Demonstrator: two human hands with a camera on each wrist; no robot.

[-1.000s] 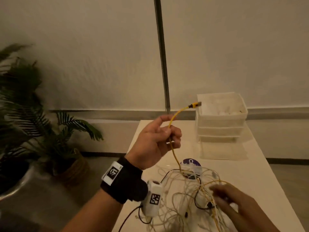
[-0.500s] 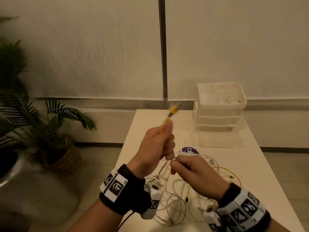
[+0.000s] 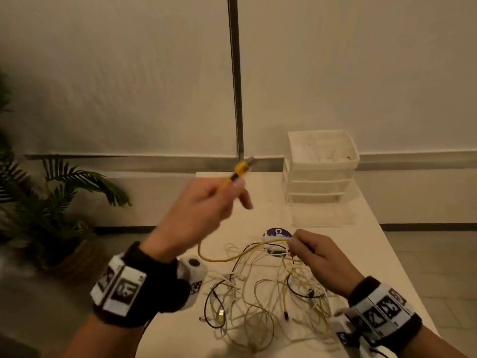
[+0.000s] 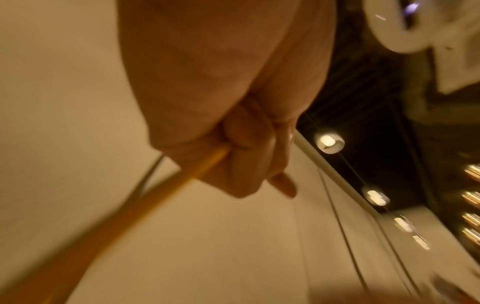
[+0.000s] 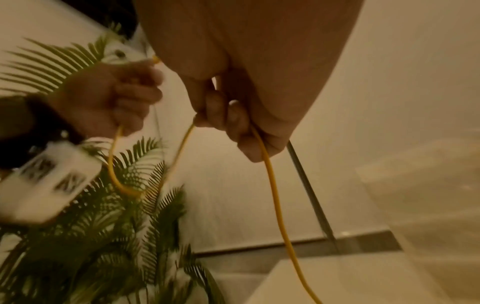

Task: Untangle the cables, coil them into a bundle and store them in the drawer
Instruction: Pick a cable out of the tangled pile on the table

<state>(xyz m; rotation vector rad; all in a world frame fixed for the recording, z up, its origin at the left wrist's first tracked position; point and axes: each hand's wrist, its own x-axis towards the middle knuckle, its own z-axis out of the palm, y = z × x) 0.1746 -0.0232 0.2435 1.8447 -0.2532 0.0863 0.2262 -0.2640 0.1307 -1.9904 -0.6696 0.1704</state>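
Yellow thin cable [image 3: 227,258]: left hand [image 3: 198,213] grips its plug end, right hand [image 3: 316,257] pinches further along. I'd feed slack slowly, so the white tangle [image 3: 258,306] on the desk [image 3: 366,254] doesn't snag.

— What does the yellow cable [image 3: 227,258] look like?
— Thin; its plug end [image 3: 242,168] points up and right at frame centre, and from there it sags in a loop and runs right into the tangle.

— And the tangle [image 3: 258,301]?
— White, yellow and black cables heaped loosely on the table, lower centre to lower right.

— The drawers [image 3: 320,174]?
— A white stack of three at right of centre, far end of the table, the top one holding pale items.
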